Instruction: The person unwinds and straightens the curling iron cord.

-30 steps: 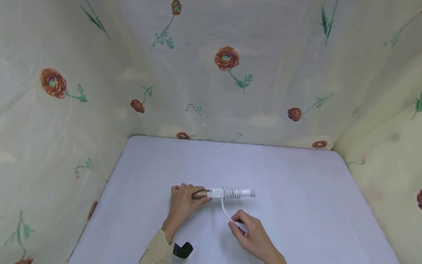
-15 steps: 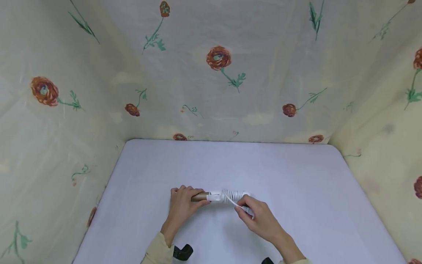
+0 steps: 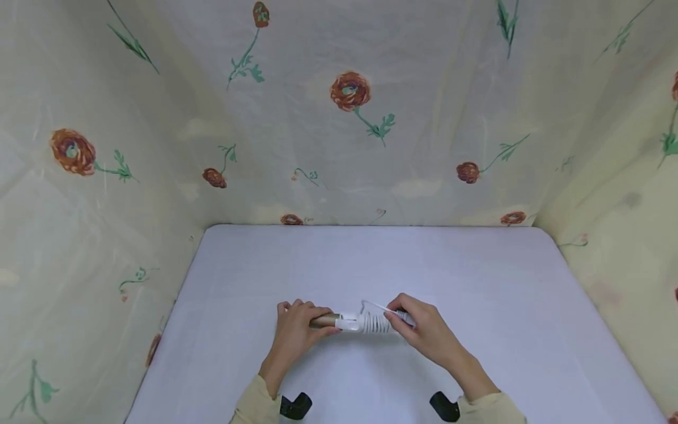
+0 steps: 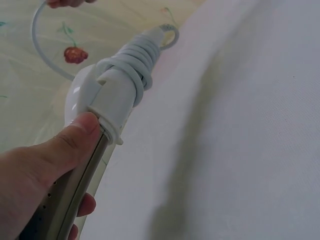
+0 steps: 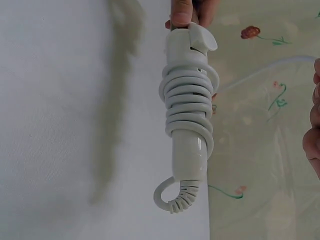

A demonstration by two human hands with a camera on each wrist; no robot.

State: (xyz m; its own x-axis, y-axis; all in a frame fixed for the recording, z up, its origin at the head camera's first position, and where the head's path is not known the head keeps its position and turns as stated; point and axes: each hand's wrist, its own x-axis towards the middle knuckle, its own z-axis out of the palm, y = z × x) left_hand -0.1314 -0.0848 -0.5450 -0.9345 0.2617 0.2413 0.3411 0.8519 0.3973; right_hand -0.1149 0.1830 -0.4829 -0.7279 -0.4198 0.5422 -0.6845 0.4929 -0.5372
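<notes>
A curling iron with a white handle (image 3: 348,323) and a brownish metal barrel (image 4: 70,195) is held level, its handle towards the right. My left hand (image 3: 296,330) grips the barrel, thumb beside the white lever (image 4: 80,95). Several turns of white cord (image 5: 189,100) wrap the handle. From the turn nearest the barrel, a loose length of cord (image 4: 42,55) runs to my right hand (image 3: 426,330). That hand pinches the ribbed cord end (image 3: 405,317) just above and behind the handle. The plug itself is mostly hidden by the fingers.
The iron is over a white table (image 3: 477,282), casting a shadow on it. Flower-printed curtains (image 3: 296,118) stand along the back and both sides. Black wrist devices (image 3: 295,406) show beside the sleeves.
My right hand has carried the cord end from the near side of the handle up and over to its far side. The left hand keeps its grip on the barrel.
</notes>
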